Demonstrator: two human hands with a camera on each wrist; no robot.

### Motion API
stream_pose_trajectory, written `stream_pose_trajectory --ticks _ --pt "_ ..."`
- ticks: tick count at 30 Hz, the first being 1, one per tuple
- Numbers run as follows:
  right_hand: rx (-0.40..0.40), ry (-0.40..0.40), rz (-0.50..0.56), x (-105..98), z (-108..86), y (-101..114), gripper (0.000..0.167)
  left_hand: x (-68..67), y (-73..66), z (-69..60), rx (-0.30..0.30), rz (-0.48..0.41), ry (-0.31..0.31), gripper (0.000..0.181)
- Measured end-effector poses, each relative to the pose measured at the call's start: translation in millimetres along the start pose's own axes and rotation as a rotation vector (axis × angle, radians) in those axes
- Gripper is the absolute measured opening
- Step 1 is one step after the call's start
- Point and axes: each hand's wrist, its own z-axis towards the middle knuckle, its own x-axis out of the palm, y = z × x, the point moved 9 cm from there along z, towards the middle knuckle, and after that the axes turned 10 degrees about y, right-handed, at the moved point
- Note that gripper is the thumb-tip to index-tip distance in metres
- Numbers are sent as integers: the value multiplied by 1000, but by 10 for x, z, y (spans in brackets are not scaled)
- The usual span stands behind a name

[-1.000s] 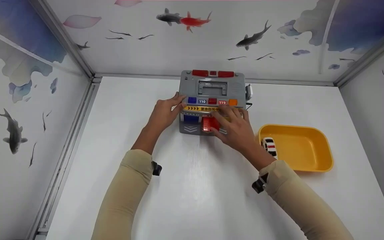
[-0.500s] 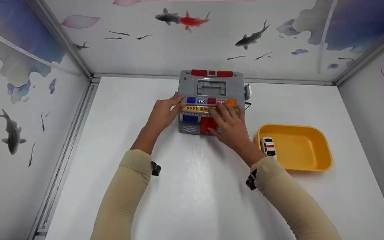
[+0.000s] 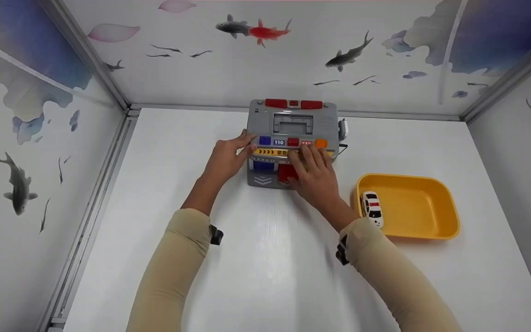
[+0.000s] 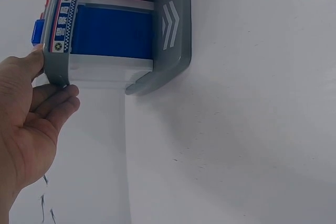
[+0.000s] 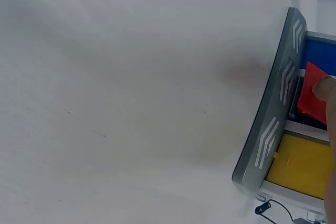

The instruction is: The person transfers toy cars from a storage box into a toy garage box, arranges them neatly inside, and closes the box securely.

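A grey toy rescue garage (image 3: 261, 121) stands against the back wall, with coloured buttons on its roof. At its left front corner my left hand (image 3: 225, 157) pinches the roof edge, thumb above and fingers below. My right hand (image 3: 317, 180) lies over the yellow-striped front edge, fingers extended. Its thumb touches the red door (image 5: 311, 102), which tilts outward in the right wrist view. Something red shows behind that door, its kind hidden. The blue door (image 4: 113, 32) and yellow door (image 5: 299, 166) are down.
A yellow tray (image 3: 415, 207) sits to the right on the white table. At its left side lies a white toy car (image 3: 373, 210). A dark cord (image 5: 281, 203) and small parts hang at the garage's right side. Printed walls surround the table.
My right hand and forearm have shifted slightly left, with the thumb staying at the red door. More of the white toy car now shows. My left hand keeps its place.
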Motion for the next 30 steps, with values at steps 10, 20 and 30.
stream_pose_trajectory --ticks 10,20,30 --pt "44 61 -102 113 37 35 74 -2 8 -1 -11 0 4 51" --pt "48 33 -222 168 84 100 66 -7 -3 -5 1 -3 2 51" --pt "31 74 -234 179 107 90 62 5 0 2 -3 -13 11 52"
